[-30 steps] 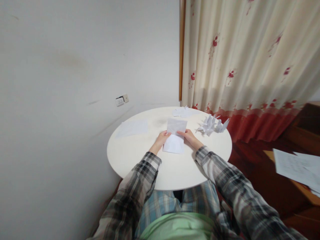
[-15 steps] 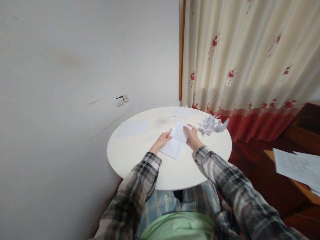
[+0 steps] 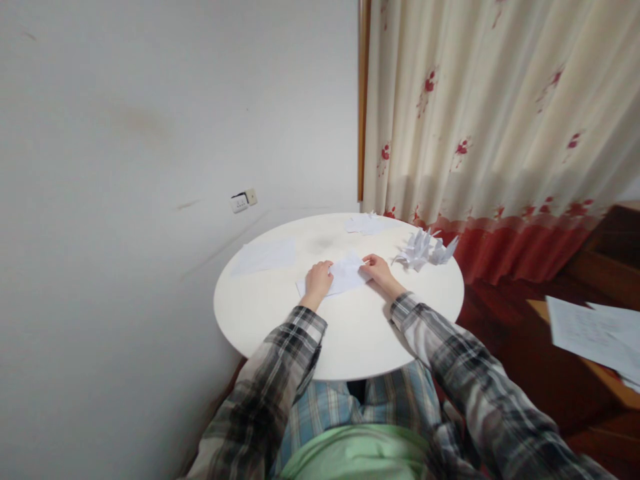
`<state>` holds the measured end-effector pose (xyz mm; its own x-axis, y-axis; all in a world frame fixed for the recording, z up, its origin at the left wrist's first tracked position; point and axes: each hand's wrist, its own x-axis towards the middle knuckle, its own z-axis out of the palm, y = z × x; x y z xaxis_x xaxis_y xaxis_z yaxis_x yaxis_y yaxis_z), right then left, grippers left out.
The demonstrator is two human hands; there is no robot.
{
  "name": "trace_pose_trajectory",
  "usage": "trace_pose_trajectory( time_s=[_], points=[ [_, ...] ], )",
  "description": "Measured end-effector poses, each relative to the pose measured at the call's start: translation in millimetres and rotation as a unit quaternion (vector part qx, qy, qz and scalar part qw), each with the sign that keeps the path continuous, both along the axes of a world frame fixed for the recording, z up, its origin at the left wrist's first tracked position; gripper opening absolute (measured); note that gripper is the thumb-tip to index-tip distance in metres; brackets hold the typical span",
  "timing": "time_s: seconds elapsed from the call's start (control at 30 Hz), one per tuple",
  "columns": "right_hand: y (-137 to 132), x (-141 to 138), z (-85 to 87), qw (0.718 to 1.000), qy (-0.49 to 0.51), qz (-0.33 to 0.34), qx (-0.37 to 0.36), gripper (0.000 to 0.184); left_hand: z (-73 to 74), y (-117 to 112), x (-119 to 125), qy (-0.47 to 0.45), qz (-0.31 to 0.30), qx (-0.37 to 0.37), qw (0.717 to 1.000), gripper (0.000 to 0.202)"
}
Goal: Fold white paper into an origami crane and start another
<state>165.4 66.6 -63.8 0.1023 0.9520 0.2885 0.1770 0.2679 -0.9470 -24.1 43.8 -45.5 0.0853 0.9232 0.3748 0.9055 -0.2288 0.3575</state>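
Observation:
A white sheet of paper [image 3: 345,276] lies low over the round white table [image 3: 350,347], between my two hands. My left hand [image 3: 319,279] is closed on its left part, with a corner of paper showing to the left of the wrist. At the right end, the fingers of my right hand [image 3: 375,268] pinch the edge. The fingers partly hide the sheet, so I cannot make out all its folds. To the right of my right hand sits a cluster of folded white paper shapes [image 3: 419,250] with pointed tips.
Flat white paper [image 3: 265,256] lies at the table's left. More paper [image 3: 369,224] lies at the far edge. A wall with a socket [image 3: 240,203] stands left, a curtain [image 3: 480,133] behind right. Printed sheets [image 3: 590,333] rest on a wooden surface at far right.
The paper has turned from a diamond-like slant to lie more crosswise and looks flatter. My left hand has turned over its left part; my right hand has shifted slightly left and down.

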Motion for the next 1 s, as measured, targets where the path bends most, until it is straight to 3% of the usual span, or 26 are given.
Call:
trace_pose_trajectory(
  time_s=[0.1, 0.23, 0.63, 1.0],
  points=[
    [-8, -3, 4.7, 0.997, -0.077, -0.005, 0.006, 0.019, 3.6, -6, 0, 0.020, 0.035, 0.016, 0.999, 0.035],
    [-14, -6, 9.8, 0.997, -0.081, 0.010, 0.004, 0.020, 3.9, -7, 0, 0.035, 0.025, 0.004, 0.999, 0.026],
    [-4, -2, -1.2, 0.996, -0.076, -0.049, 0.021, 0.033, -7.8, 1, 5, -0.019, -0.127, -0.027, 0.991, 0.034],
    [0, 0, -3.5, 0.996, -0.043, -0.066, 0.029, 0.043, -8.2, 2, 3, 0.035, -0.095, -0.019, 0.995, 0.038]
  ],
)
